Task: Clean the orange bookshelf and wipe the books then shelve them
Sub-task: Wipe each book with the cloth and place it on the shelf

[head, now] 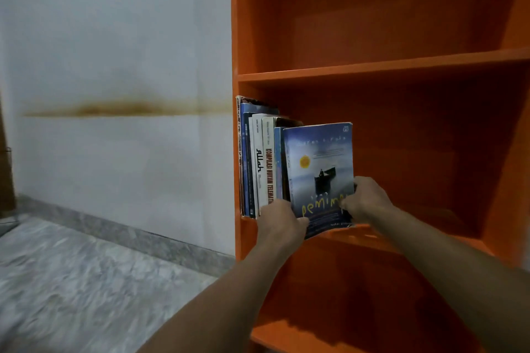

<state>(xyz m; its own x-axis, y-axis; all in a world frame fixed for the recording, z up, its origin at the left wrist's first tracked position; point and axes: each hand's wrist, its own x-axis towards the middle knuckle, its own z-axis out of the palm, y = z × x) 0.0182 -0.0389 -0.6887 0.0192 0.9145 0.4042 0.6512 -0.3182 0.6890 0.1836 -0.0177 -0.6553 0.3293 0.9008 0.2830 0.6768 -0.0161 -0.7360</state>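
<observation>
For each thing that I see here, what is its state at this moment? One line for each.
blue book: upright, held at the right end of the row, cover showing.
row of books: standing upright against the bookshelf's left wall.
orange bookshelf: carries the books on its middle shelf.
left hand: grips the blue book's lower left corner.
right hand: grips the blue book's lower right edge.
wall: marked by a brown stain.

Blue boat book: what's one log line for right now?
step: shelving | left hand: holds blue boat-cover paperback book, bottom left | right hand: holds its right edge | place: orange wooden bookshelf, beside upright row of books
</observation>
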